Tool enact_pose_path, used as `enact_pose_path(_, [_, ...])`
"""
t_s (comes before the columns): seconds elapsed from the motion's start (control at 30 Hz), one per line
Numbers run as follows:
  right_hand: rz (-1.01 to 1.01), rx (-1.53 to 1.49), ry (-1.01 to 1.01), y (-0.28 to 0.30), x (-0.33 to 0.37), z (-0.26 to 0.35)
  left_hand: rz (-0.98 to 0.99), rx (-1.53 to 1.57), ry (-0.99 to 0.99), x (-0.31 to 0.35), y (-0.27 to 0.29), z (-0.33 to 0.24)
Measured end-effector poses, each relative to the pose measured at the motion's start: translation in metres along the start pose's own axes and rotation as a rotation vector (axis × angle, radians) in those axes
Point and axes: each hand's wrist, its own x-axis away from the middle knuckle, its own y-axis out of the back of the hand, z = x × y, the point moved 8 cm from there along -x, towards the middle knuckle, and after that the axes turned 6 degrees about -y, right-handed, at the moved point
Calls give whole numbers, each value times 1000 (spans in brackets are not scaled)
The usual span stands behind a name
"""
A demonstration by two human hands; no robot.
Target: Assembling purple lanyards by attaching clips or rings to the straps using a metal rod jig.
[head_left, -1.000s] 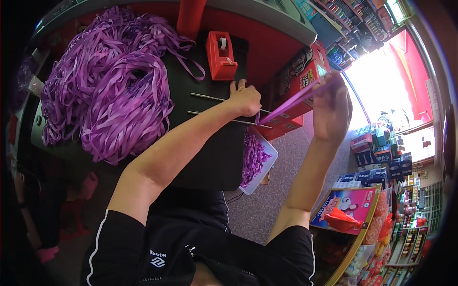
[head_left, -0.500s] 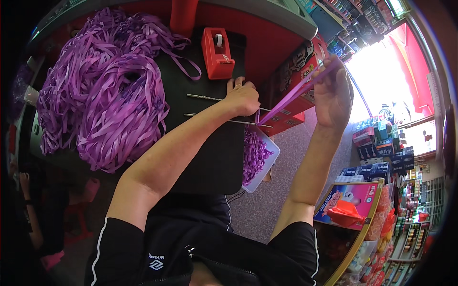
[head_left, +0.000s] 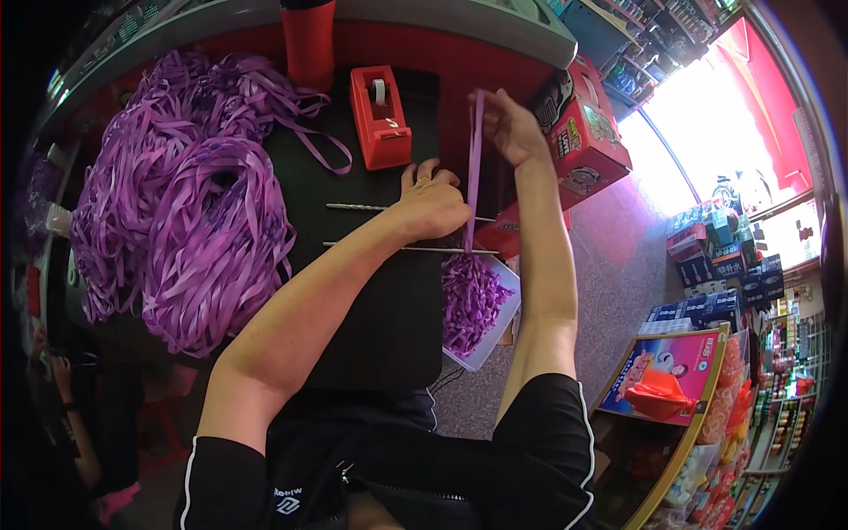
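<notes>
Two thin metal rods (head_left: 355, 207) lie roughly parallel across the black tabletop (head_left: 389, 327) and stick out past its right edge. My left hand (head_left: 433, 203) is curled over the upper rod near that edge, its thumb side hidden. Pinched in my raised right hand (head_left: 519, 132) is a purple ribbon (head_left: 474, 168), which runs down taut to the rod ends. Below the rods, a white bin (head_left: 503, 322) holds many short looped purple ribbon pieces (head_left: 473, 305). A big tangled heap of purple ribbon (head_left: 203, 247) covers the table's left side.
A red tape dispenser (head_left: 382, 119) stands beyond my left hand, with a red cylinder (head_left: 309, 44) behind it. Red printed boxes (head_left: 583, 132) are stacked past my right hand. At the right is a display case (head_left: 662, 375) with goods. Another person's arm (head_left: 79, 433) shows at far left.
My right hand has swung left and inward with the ribbon, which now stands nearly upright instead of slanting right. My left hand stays at the rods. The whole view has shifted slightly.
</notes>
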Motion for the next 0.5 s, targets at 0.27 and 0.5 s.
enact_pose_path(0.27, [-75,45,-202,37,3,-126,-79,-10,-8,6,1,3])
enact_pose_path(0.5, [20,512,78,56,62,-235,-223,-15,-29,3,5,-3])
